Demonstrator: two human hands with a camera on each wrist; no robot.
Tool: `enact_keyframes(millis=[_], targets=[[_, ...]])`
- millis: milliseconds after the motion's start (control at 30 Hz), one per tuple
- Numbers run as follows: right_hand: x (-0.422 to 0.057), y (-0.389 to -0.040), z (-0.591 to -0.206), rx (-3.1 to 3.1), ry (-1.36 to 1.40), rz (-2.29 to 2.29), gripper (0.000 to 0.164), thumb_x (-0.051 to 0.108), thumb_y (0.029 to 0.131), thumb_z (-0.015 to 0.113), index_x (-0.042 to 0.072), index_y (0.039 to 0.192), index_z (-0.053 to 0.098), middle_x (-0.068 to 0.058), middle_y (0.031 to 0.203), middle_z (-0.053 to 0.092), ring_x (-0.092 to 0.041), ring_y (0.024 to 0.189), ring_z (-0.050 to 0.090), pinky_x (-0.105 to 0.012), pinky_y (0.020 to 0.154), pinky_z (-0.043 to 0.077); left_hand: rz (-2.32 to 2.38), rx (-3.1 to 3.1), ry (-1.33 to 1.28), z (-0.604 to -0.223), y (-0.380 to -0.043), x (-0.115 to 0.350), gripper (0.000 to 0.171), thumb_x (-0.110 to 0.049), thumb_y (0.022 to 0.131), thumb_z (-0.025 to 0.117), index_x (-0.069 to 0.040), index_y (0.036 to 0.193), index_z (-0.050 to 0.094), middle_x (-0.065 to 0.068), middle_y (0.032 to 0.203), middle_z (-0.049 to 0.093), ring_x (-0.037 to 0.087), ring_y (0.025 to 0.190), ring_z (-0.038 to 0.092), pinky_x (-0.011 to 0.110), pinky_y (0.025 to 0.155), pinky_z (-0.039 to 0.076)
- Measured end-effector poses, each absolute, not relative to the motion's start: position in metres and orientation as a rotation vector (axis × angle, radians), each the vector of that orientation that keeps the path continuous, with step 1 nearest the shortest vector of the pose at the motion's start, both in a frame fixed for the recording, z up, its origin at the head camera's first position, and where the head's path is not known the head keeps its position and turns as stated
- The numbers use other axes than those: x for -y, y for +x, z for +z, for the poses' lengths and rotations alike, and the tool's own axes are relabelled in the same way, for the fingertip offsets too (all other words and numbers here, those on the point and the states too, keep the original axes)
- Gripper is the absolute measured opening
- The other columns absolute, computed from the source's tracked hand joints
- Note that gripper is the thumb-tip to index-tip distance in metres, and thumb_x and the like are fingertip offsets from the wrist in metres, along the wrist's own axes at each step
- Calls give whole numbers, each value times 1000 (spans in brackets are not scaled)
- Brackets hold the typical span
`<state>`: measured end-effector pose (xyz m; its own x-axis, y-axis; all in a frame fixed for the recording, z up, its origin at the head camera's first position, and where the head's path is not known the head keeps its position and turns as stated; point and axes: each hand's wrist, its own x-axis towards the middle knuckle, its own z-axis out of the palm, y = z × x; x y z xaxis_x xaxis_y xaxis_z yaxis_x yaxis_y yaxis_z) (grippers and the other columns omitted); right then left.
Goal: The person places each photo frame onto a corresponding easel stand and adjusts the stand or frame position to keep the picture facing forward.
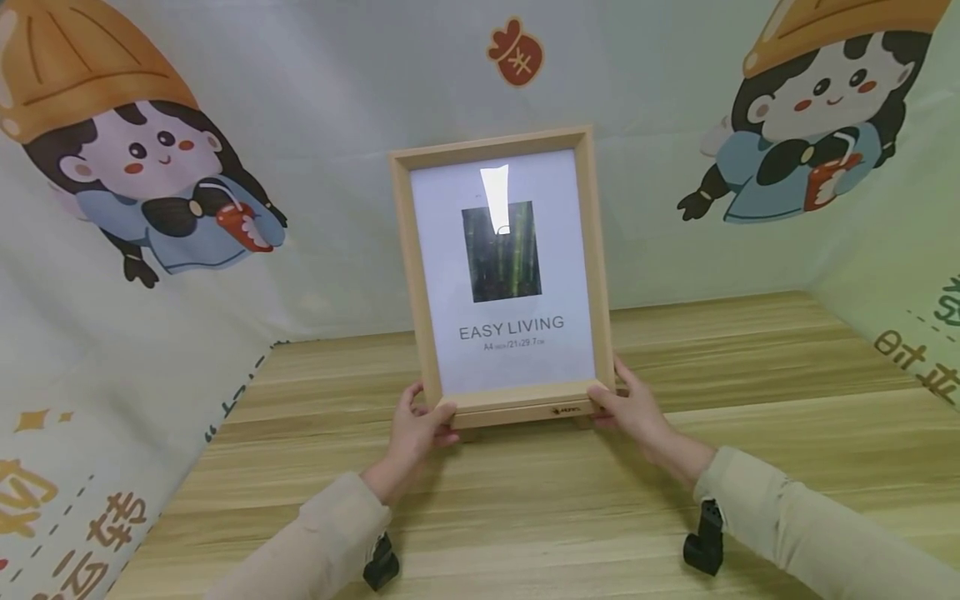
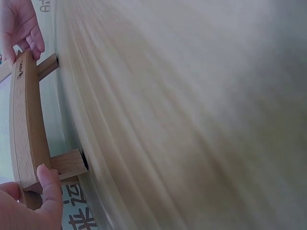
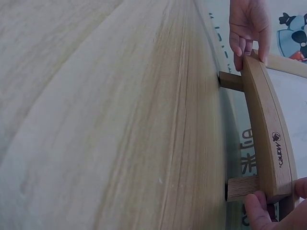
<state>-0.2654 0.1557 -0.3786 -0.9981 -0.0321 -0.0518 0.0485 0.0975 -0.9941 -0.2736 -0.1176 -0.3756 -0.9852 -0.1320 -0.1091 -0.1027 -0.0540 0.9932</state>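
A light wooden picture frame (image 1: pixel 597 275) stands upright, leaning slightly left, in the middle of the head view. Behind its glass is a white sheet (image 1: pixel 502 358) with a dark green bamboo picture and the words "EASY LIVING". Its base is a wooden bar (image 1: pixel 510 414) with a small logo; two short wooden feet (image 2: pixel 69 164) stick out below, right by the table surface. My left hand (image 1: pixel 414 429) grips the lower left corner, thumb in front. At the lower right corner my right hand (image 1: pixel 639 414) grips likewise. The frame's back is hidden.
A wood-grain table (image 1: pixel 540 517) spreads beneath the hands. Behind it hangs a pale cloth backdrop (image 1: pixel 337 208) with cartoon figures and lettering, which also runs along both sides. Black wrist mounts (image 1: pixel 705 537) hang under the sleeves. Light glares off the frame's glass.
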Motion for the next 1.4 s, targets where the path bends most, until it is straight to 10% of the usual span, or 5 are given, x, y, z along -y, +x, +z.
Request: enact_keyframes(millis=[1400], targets=[[-146,-261,-380,-2433,22,-1953,69,18,93,52,16,148,10,-30,115,52,-15,73,59,-25,59,47,-2217,2183,249,-376,-270,130,59,2,85,58,-4,136,30,14,92,55,12,56,60,22,50,53]])
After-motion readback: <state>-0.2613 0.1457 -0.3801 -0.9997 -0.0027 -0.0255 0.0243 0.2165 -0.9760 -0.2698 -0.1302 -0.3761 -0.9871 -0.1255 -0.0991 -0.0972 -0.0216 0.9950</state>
